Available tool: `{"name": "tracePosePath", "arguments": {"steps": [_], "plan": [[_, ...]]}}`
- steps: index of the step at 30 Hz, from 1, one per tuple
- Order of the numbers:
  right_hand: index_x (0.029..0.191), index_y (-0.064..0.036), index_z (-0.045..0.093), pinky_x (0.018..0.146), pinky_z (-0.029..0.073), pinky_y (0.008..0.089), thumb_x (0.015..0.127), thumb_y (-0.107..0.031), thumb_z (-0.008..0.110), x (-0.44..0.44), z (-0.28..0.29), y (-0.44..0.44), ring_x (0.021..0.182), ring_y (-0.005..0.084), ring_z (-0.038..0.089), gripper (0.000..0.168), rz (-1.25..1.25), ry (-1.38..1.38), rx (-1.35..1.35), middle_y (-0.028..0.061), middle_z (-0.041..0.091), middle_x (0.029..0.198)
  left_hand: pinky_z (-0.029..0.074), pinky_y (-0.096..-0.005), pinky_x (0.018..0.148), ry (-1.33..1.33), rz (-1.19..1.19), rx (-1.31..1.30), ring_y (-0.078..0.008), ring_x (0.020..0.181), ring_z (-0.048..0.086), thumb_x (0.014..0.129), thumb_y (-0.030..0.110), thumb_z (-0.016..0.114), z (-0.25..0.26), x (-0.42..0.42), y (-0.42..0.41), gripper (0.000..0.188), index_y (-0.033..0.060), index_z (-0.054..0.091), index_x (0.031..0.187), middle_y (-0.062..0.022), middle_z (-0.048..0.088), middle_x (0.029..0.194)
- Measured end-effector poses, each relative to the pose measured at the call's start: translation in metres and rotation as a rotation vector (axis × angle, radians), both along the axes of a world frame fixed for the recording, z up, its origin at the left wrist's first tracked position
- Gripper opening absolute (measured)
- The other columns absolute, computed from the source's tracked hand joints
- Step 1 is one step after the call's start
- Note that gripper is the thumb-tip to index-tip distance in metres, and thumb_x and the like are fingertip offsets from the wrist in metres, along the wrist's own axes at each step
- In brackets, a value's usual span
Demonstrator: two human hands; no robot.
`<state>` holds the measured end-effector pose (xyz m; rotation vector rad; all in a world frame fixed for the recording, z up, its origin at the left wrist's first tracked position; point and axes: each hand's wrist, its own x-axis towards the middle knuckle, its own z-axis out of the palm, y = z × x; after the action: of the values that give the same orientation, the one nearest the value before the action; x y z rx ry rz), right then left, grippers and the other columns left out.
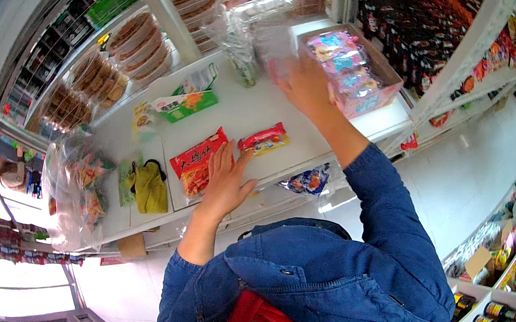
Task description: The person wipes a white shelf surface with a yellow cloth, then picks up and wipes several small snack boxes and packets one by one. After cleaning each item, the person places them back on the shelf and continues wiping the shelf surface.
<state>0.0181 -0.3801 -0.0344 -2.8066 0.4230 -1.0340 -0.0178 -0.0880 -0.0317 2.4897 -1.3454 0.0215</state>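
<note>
My left hand [228, 179] lies with its fingers spread at the right edge of a red snack packet [197, 161] on the white shelf [247, 103]. Just beyond its fingertips rests a smaller red and yellow packet [264, 139]. My right hand [307, 86] is stretched out at the left side of an open cardboard box [388, 88] of pink and blue wrapped packets [343, 63]. Something pale and blurred shows by its fingers, and whether the hand holds it is unclear. An opened green and white packet [189, 98] lies farther left.
A yellow-green cloth pouch [150, 186] and clear plastic bags [78, 192] are at the shelf's left end. Tubs of brown food [141, 47] stand behind wire. Dark packets [406, 37] fill a rack at the back right. A blue packet [308, 178] is below the front edge.
</note>
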Motion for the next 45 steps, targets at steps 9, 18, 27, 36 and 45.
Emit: {"name": "tracePosePath", "arguments": {"steps": [9,18,27,36,45], "plan": [[0.128,-0.009,0.046,0.100,0.022,0.0594,0.071,-0.044,0.068,-0.115,-0.012,-0.062,0.124,0.0408,0.032,0.070,-0.042,0.158,-0.208,0.0233,0.039,0.132,0.020,-0.0502,0.108,0.160,-0.245,-0.103,-0.0427,0.130,0.024,0.075,0.026,0.068,0.004,-0.013,-0.066,0.068,0.0095,0.039,0.134,-0.0236,0.024,0.143],[0.121,0.003,0.048,0.093,0.038,0.0477,0.078,-0.042,0.065,-0.125,-0.023,-0.170,0.110,0.0445,0.047,0.065,-0.282,-0.211,0.298,0.0299,0.047,0.121,0.037,-0.0416,0.095,0.679,-0.163,-0.632,-0.0343,0.117,0.040,0.073,0.025,0.073,-0.049,0.002,-0.233,0.075,-0.0035,0.030,0.128,-0.0245,0.040,0.124],[0.120,0.009,0.048,0.090,0.043,0.0407,0.081,-0.038,0.061,-0.150,-0.008,-0.178,0.106,0.0393,0.053,0.063,-0.240,0.006,0.457,0.0278,0.055,0.114,0.040,-0.0345,0.066,0.704,-0.112,-0.634,-0.0186,0.074,0.043,0.067,0.020,0.075,-0.051,-0.024,-0.269,0.049,0.0027,0.038,0.093,-0.0080,0.042,0.080],[0.126,0.005,0.042,0.094,0.039,0.0458,0.081,-0.032,0.063,-0.149,0.026,-0.134,0.112,0.0416,0.046,0.061,-0.156,-0.084,0.002,0.0250,0.049,0.121,0.040,-0.0385,0.087,0.761,-0.276,-0.652,-0.0298,0.096,0.047,0.067,0.011,0.066,-0.057,-0.014,-0.241,0.055,-0.0039,0.039,0.113,-0.0181,0.046,0.104],[0.135,0.000,0.031,0.104,0.025,0.0550,0.070,-0.037,0.075,0.047,-0.011,-0.025,0.125,0.0559,0.023,0.088,0.141,0.003,0.240,0.0409,0.018,0.136,0.032,-0.0467,0.101,-0.069,0.419,-0.566,-0.0424,0.121,0.034,0.069,0.009,0.069,-0.013,0.121,-0.165,0.072,0.0039,0.032,0.130,-0.0265,0.040,0.122]]}}
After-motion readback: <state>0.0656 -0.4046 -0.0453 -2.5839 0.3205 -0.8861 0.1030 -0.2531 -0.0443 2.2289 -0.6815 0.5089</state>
